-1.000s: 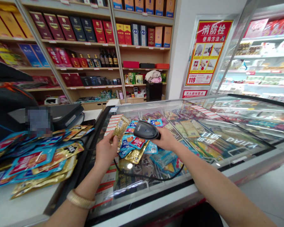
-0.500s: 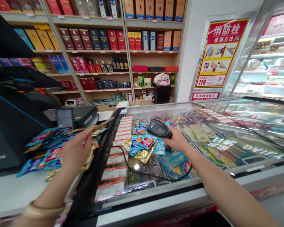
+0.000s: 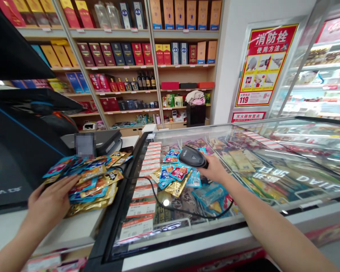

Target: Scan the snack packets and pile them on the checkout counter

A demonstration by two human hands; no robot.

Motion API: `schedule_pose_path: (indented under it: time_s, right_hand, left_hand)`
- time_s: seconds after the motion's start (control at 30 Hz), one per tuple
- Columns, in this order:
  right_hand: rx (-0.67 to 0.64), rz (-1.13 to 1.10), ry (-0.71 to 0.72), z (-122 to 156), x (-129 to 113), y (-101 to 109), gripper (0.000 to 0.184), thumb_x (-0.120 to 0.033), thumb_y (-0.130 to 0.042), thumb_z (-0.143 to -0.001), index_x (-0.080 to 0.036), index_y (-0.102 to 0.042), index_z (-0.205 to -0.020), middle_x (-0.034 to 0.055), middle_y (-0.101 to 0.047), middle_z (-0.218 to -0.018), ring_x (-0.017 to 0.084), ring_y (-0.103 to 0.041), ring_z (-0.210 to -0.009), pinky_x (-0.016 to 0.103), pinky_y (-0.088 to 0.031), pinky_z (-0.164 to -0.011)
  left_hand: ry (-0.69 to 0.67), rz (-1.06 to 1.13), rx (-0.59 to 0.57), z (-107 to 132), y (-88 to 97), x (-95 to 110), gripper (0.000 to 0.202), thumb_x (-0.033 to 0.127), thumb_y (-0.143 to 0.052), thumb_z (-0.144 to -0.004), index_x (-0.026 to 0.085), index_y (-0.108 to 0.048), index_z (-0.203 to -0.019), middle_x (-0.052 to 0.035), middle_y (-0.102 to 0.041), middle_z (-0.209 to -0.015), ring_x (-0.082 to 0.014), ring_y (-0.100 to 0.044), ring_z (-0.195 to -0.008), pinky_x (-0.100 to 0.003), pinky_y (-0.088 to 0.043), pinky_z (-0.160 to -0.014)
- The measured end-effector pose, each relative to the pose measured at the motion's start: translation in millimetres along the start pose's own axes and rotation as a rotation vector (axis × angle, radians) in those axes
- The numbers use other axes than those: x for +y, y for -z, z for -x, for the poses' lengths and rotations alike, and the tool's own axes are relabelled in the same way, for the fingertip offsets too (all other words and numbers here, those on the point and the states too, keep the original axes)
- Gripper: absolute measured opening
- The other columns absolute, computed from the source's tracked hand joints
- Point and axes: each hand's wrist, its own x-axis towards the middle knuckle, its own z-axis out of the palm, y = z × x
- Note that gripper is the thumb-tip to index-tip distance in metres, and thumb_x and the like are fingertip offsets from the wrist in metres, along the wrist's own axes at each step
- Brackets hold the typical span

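My left hand [image 3: 51, 198] lies on the near-left side of a heap of blue and gold snack packets [image 3: 98, 185] on the white counter. Its fingers are stretched out and touch the packets; the thumb side is partly hidden. In my right hand [image 3: 215, 169] is a black barcode scanner [image 3: 193, 156], held over the glass top of the freezer. Its head points left, above a smaller group of snack packets [image 3: 179, 173] in red, blue and gold. The scanner's black cable [image 3: 184, 211] loops across the glass towards the counter.
A black checkout machine [image 3: 8, 158] stands at the left, beside the heap. Price labels [image 3: 141, 209] run along the left of the freezer glass [image 3: 175, 228]; packaged goods show beneath it. Shelves with boxed bottles [image 3: 113, 54] line the back, and a red poster [image 3: 268, 64] hangs right of them.
My left hand has moved left and down from above the heap's right side onto its left side. The right hand holds the scanner in nearly the same place. The view has shifted slightly.
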Motion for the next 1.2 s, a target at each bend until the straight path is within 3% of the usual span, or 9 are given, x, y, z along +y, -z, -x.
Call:
schedule_pose_path:
  time_s: [0.17,0.23,0.37,0.47,0.6,0.7,0.9,1.03,1.2]
  right_hand:
    - [0.005,-0.016,0.025,0.0,1.9,-0.6,0.022,-0.028,-0.066,-0.071,-0.018,-0.069,-0.09,0.006,-0.073,-0.08,0.023,-0.067,-0.075,0.03,-0.047,-0.069]
    - [0.009,-0.014,0.026,-0.1,2.2,-0.3,0.022,-0.028,-0.066,-0.071,-0.018,-0.069,-0.09,0.006,-0.073,-0.08,0.023,-0.067,-0.075,0.03,-0.047,-0.069]
    - [0.03,-0.027,0.024,-0.7,1.2,1.0,0.02,-0.029,-0.066,-0.073,-0.018,-0.069,-0.089,0.0061,-0.072,-0.081,0.022,-0.066,-0.074,0.029,-0.048,-0.07]
    - [0.06,-0.025,0.023,-1.4,0.2,2.1,0.017,-0.03,-0.065,-0.074,-0.018,-0.068,-0.085,0.0062,-0.072,-0.08,0.021,-0.065,-0.073,0.028,-0.046,-0.068]
    - [0.071,-0.043,0.023,-2.5,0.0,3.7,0.018,-0.03,-0.065,-0.074,-0.018,-0.068,-0.087,0.0066,-0.071,-0.081,0.021,-0.065,-0.073,0.028,-0.046,-0.068]
    - [0.067,-0.045,0.02,-3.0,0.1,4.8,0.019,-0.029,-0.065,-0.074,-0.017,-0.068,-0.089,0.0063,-0.071,-0.081,0.022,-0.066,-0.074,0.028,-0.046,-0.069]
    - [0.076,-0.001,0.006,-4.2,1.4,6.2,0.018,-0.026,-0.066,-0.072,-0.018,-0.068,-0.088,0.0063,-0.073,-0.082,0.022,-0.067,-0.076,0.028,-0.045,-0.068]
    - [0.058,-0.002,-0.001,-5.1,2.1,6.4,0.02,-0.027,-0.066,-0.072,-0.018,-0.068,-0.09,0.0062,-0.073,-0.083,0.022,-0.068,-0.077,0.028,-0.046,-0.069]
    - [0.04,-0.035,-0.016,-5.2,1.3,6.3,0.024,-0.024,-0.065,-0.071,-0.017,-0.069,-0.094,0.0058,-0.073,-0.086,0.022,-0.068,-0.08,0.028,-0.047,-0.071]
  left_hand:
    - [0.035,0.022,-0.073,3.4,3.6,3.8,0.053,0.028,-0.031,-0.078,0.019,-0.068,-0.115,-0.0132,-0.067,-0.126,-0.0288,-0.061,-0.118,-0.055,-0.027,-0.11]
    - [0.052,0.059,0.003,3.9,7.2,7.8,0.052,0.029,-0.032,-0.079,0.022,-0.068,-0.116,-0.0123,-0.069,-0.123,-0.0289,-0.061,-0.118,-0.054,-0.028,-0.11]
    - [0.025,0.142,0.287,1.0,12.2,23.9,0.054,0.029,-0.039,-0.079,0.036,-0.061,-0.126,-0.0041,-0.069,-0.124,-0.0276,-0.062,-0.116,-0.053,-0.029,-0.11]
    - [-0.005,0.21,0.438,-8.7,16.4,49.7,0.049,0.027,-0.044,-0.079,0.04,-0.063,-0.123,-0.0008,-0.068,-0.124,-0.0265,-0.062,-0.113,-0.05,-0.035,-0.107]
    - [-0.087,0.323,0.502,-30.1,18.8,108.4,0.033,0.029,-0.05,-0.082,0.026,-0.069,-0.109,-0.008,-0.07,-0.114,-0.0268,-0.064,-0.106,-0.047,-0.044,-0.099]
    - [-0.13,0.447,0.392,-43.1,9.3,162.8,0.034,0.032,-0.049,-0.085,0.02,-0.067,-0.111,-0.0116,-0.069,-0.116,-0.0271,-0.064,-0.107,-0.045,-0.046,-0.098]
    - [-0.273,0.573,-0.179,-44.6,-32.2,245.7,0.049,0.045,-0.055,-0.081,0.019,-0.064,-0.122,-0.0129,-0.066,-0.127,-0.0292,-0.061,-0.117,-0.045,-0.045,-0.103]
    - [-0.379,0.592,-0.356,-34.6,-45.5,271.3,0.057,0.048,-0.06,-0.078,0.017,-0.061,-0.126,-0.0152,-0.061,-0.134,-0.03,-0.057,-0.124,-0.044,-0.043,-0.106]
    - [-0.406,0.574,-0.393,-26.0,-41.3,282.6,0.047,0.042,-0.06,-0.078,0.02,-0.064,-0.12,-0.0137,-0.068,-0.124,-0.0289,-0.064,-0.113,-0.042,-0.048,-0.099]
